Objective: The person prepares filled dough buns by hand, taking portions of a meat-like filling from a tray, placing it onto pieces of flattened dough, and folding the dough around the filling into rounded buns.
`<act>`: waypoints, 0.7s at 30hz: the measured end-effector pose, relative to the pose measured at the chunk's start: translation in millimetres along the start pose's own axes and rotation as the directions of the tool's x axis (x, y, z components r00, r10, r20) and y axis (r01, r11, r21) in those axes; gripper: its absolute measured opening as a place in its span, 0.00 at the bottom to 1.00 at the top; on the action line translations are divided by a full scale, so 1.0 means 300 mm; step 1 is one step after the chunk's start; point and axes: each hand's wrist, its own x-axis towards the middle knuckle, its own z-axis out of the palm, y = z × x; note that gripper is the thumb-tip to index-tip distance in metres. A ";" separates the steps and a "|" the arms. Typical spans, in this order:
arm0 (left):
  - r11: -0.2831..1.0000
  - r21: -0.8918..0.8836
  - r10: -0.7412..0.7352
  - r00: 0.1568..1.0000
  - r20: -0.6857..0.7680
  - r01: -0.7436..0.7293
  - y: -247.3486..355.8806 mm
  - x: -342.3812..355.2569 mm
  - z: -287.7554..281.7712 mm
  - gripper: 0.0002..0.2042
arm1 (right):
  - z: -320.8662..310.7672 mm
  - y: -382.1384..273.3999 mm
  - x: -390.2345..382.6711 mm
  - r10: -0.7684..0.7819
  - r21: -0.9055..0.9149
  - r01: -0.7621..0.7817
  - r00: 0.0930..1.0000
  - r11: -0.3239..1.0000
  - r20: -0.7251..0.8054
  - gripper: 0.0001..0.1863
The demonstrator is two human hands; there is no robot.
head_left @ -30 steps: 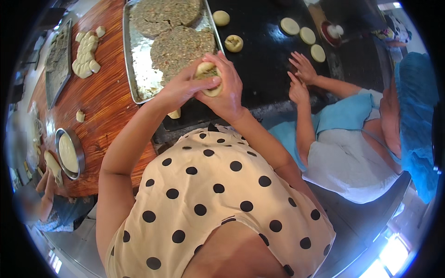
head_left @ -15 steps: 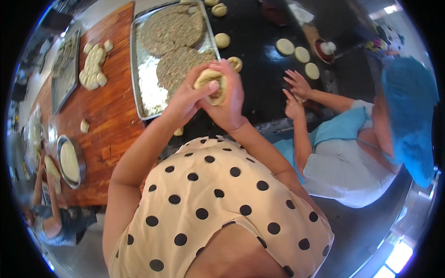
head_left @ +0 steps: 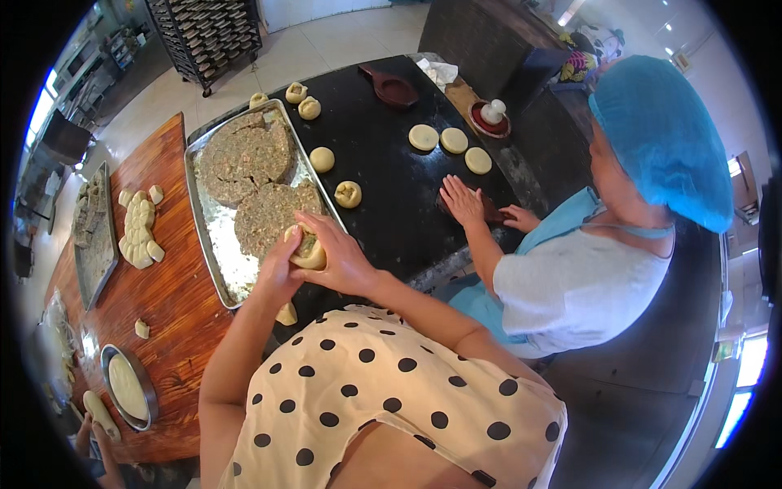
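Observation:
Between my two hands is a dough ball (head_left: 309, 256) with its top open and filling visible inside. My left hand (head_left: 278, 270) cups its near left side, with the thumb up at the rim. My right hand (head_left: 344, 262) wraps round its far and right side, the fingers bent over the top. Just beyond them lies a metal tray (head_left: 204, 236) bearing two large rounds of greenish-brown filling (head_left: 273, 213). A partly closed filled dough ball (head_left: 348, 194) and a smooth dough ball (head_left: 322, 160) sit on the black tabletop right of the tray.
At right, a co-worker in a blue hair cover (head_left: 660, 138) presses a hand (head_left: 462, 200) on a dark brown mould. Flat dough rounds (head_left: 454, 140) and a paddle-shaped mould (head_left: 395, 90) lie beyond. Dough pieces (head_left: 140, 232) and a metal bowl (head_left: 150, 391) stand on the wooden table at left.
The view has tilted up and shifted. My hands still hold the dough ball, with the right fingers now curled over its top. The co-worker's hands have moved from a small piece onto the mould.

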 end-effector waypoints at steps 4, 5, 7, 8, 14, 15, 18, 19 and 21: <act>0.968 0.215 -0.130 0.991 -0.010 0.129 0.059 -0.066 0.080 0.24 | -0.056 -0.018 0.016 0.001 0.054 -0.011 0.984 0.999 0.177 0.46; 0.995 0.076 -0.061 0.998 0.007 0.060 0.028 -0.059 0.077 0.24 | -0.046 -0.014 0.015 -0.004 0.032 -0.003 0.977 0.999 0.214 0.47; 0.976 -0.200 0.083 0.997 -0.001 -0.082 -0.018 -0.061 0.095 0.23 | -0.023 -0.025 0.004 -0.012 -0.027 0.014 0.995 1.000 0.095 0.44; 0.958 -0.261 0.108 0.992 -0.059 -0.120 -0.036 -0.062 0.114 0.22 | -0.024 -0.029 0.004 -0.002 -0.037 0.005 0.997 0.999 0.073 0.44; 0.994 0.108 0.002 0.996 0.087 -0.012 0.008 -0.098 0.107 0.19 | -0.064 -0.048 -0.011 -0.019 0.120 0.010 0.997 0.993 0.070 0.47; 0.991 0.126 0.031 0.999 0.039 -0.035 0.027 -0.116 0.164 0.20 | -0.073 -0.051 -0.001 0.040 0.182 -0.072 0.985 0.981 0.170 0.46; 0.996 0.069 0.053 0.998 0.042 -0.056 0.029 -0.121 0.182 0.20 | -0.049 -0.060 -0.011 -0.022 0.060 0.019 0.999 0.998 0.038 0.42; 0.994 0.024 0.103 0.993 0.057 -0.105 0.020 -0.122 0.185 0.20 | -0.039 -0.057 -0.018 -0.074 -0.010 0.074 0.997 0.997 -0.021 0.41; 0.989 -0.031 0.146 0.988 0.051 -0.144 -0.007 -0.125 0.187 0.20 | -0.020 -0.059 -0.022 -0.112 -0.041 0.108 0.988 0.993 -0.104 0.40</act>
